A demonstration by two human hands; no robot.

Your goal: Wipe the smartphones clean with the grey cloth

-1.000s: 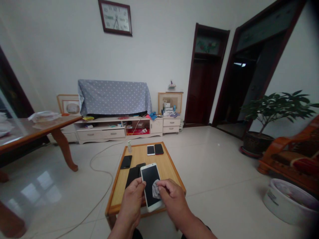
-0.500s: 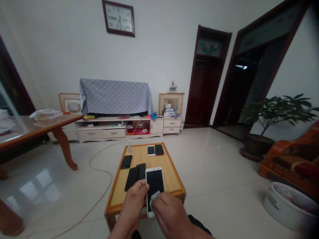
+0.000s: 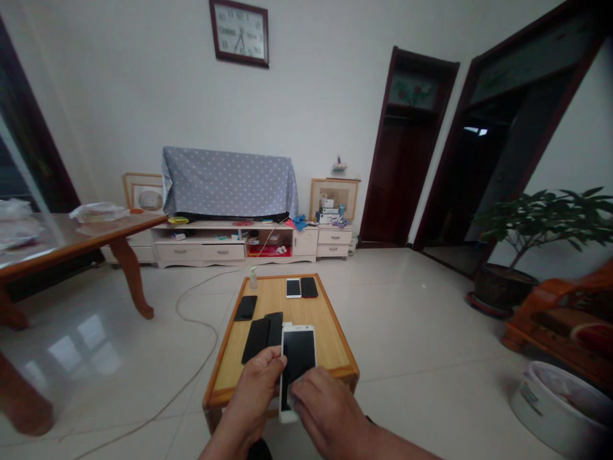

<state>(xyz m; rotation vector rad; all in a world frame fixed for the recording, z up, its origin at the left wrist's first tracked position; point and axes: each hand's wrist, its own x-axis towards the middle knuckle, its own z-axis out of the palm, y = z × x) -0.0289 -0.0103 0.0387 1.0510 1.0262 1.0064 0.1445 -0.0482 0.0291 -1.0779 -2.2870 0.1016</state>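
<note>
So the white phone (image 3: pixel 299 348) is at the bottom center of the frame, held up over the near edge of the wooden surface (image 3: pixel 318 316), screen facing me. I'd guess it's light, stiff and a bit slick, with glass that wouldn't like a drop, so the side edges seem the best place to grab. My left hand (image 3: pixel 256 386) pinches its left edge, thumb along the rim, other fingers mostly hidden behind. My right hand (image 3: pixel 330 409) comes in from lower right, palm down, wrist angled across, fingers bunched around what looks like a pale scrap (image 3: pixel 290 397) of cloth or tissue, mostly covered, against the lower screen. Both forearms rise from the bottom of the frame. Just past my left fingers lie two flat dark slabs (image 3: pixel 255 342), side by side, then a black phone (image 3: pixel 246 308) further up and left. At the far end there's another white phone (image 3: pixel 294 288) beside a dark red-edged one (image 3: pixel 309 287), plus a small clear bottle (image 3: pixel 253 279) in the corner.
</note>
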